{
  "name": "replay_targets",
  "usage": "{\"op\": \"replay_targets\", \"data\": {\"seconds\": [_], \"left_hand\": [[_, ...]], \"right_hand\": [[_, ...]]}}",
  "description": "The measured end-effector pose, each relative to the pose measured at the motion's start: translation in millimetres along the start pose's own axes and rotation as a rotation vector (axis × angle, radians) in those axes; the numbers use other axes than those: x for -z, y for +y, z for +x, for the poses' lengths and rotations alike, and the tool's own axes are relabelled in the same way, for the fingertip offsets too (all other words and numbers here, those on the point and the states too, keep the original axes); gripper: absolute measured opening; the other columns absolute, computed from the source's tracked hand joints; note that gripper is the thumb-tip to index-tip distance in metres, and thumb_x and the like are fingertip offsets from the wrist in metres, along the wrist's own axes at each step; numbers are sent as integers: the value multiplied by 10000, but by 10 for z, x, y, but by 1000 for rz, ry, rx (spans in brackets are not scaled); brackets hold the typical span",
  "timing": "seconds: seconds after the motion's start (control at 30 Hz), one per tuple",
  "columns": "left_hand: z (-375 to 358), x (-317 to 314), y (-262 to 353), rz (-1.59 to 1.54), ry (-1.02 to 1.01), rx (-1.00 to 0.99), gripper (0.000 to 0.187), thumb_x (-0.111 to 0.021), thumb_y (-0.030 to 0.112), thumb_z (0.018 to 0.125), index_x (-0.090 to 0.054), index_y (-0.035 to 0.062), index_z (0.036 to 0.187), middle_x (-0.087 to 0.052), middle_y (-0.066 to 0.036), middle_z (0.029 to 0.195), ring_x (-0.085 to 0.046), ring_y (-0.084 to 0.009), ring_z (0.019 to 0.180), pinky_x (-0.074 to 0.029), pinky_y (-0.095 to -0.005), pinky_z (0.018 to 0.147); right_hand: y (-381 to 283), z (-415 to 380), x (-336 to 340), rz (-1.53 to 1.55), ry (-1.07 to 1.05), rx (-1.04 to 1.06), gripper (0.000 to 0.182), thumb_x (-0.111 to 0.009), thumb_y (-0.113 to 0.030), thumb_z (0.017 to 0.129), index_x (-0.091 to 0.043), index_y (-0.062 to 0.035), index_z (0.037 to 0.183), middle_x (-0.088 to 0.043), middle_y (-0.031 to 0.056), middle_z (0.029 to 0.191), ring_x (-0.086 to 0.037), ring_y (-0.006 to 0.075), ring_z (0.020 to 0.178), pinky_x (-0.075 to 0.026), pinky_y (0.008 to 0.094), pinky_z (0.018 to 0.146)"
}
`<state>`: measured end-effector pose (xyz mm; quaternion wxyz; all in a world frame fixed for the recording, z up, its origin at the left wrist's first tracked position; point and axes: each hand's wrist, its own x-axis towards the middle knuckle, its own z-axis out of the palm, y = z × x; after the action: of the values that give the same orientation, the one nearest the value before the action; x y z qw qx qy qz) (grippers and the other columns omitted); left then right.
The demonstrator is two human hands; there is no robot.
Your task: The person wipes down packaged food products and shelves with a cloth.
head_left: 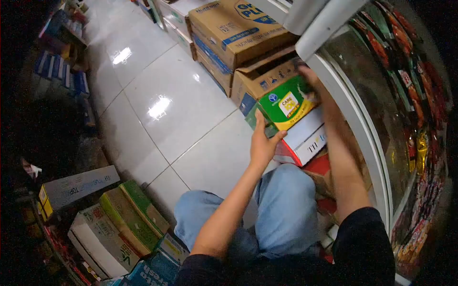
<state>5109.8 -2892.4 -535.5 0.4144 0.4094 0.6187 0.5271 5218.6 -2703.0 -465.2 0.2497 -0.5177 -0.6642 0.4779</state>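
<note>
A green and yellow carton marked "CARE 100" sits on a white box with red sides, in front of my knees. My left hand is at the green carton's near left corner, fingers along its side and thumb by its lower edge, gripping it. My right hand is at the carton's far right end. It is smeared by motion and its fingertips are partly hidden, so its grip cannot be made out. Right behind the green carton is an open brown carton with blue on its side.
A large brown carton lies on another further along the row. At the right, a curved white frame borders packets behind glass. Grey, white and green cartons stand at lower left. Tiled floor runs between.
</note>
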Motion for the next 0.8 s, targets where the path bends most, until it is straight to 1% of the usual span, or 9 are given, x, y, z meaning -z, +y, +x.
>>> {"op": "replay_targets", "data": {"seconds": [0.03, 0.07, 0.17, 0.3, 0.37, 0.5, 0.7, 0.77, 0.8], "left_hand": [[-27, 23, 49, -13, -20, 7, 874, -715, 187, 692, -156, -35, 1325, -454, -227, 1198, -470, -283, 1090, -409, -334, 861], [-31, 50, 108, -37, -27, 29, 870, -715, 183, 692, -160, -33, 1326, -466, -224, 1184, -483, -274, 1072, -419, -329, 846], [11, 99, 56, -66, -113, 49, 870, -718, 177, 688, -164, -30, 1326, -485, -217, 1163, -506, -257, 1039, -433, -319, 822], [-13, 29, 52, -113, -25, 37, 887, -726, 181, 678, -160, -35, 1326, -489, -202, 1159, -520, -245, 1018, -435, -309, 816], [-4, 44, 54, -97, -36, 36, 900, -724, 185, 681, -140, -35, 1329, -455, -203, 1202, -496, -265, 1057, -428, -315, 834], [-32, 1, 37, -39, -1, -1, 924, -719, 196, 687, -100, -26, 1336, -397, -217, 1257, -443, -312, 1115, -414, -315, 857], [4, 37, 73, -98, -15, 50, 879, -723, 206, 655, -193, -61, 1304, -349, -233, 1287, -460, -271, 1118, -369, -305, 909], [14, 49, 18, 27, 5, -43, 909, -740, 214, 660, -169, -29, 1324, -536, -201, 1106, -509, -263, 1049, -450, -307, 778], [-18, 101, 126, 34, -35, 5, 761, -654, 253, 746, -232, -38, 1308, -503, -184, 1152, -474, -251, 1090, -423, -315, 816]], "right_hand": [[20, -67, -128, 89, -7, 43, 266, -596, -126, 668, -574, -82, 929, -564, 80, 917, -526, 219, 938, -411, 316, 834], [-121, -299, -458, -257, 223, 203, 251, -621, -148, 614, -574, -70, 848, -562, 83, 868, -524, 229, 914, -405, 330, 826], [-137, -740, -913, -500, -30, 684, 269, -617, -107, 538, -597, -96, 806, -514, 95, 922, -473, 269, 940, -333, 336, 887], [-109, -522, -572, -386, -125, 680, 279, -597, -74, 554, -589, -99, 832, -521, 81, 926, -471, 241, 959, -344, 334, 892], [57, -215, -146, -13, -98, 382, 268, -547, -32, 629, -549, -50, 896, -543, 104, 925, -545, 242, 892, -424, 333, 789], [56, 20, 336, -163, -26, -2, 267, -557, -60, 648, -543, -45, 914, -543, 107, 927, -547, 243, 882, -426, 340, 782], [-23, -281, 251, -258, 72, 33, 274, -571, -102, 677, -535, -38, 941, -543, 112, 929, -550, 246, 867, -429, 349, 770], [-55, -482, -75, -375, 134, 183, 279, -576, -116, 686, -532, -35, 949, -543, 114, 930, -551, 246, 862, -430, 352, 766], [112, -566, -297, -409, 79, 336, 296, -606, -178, 687, -547, -50, 947, -525, 131, 974, -517, 266, 922, -400, 354, 814]]}}
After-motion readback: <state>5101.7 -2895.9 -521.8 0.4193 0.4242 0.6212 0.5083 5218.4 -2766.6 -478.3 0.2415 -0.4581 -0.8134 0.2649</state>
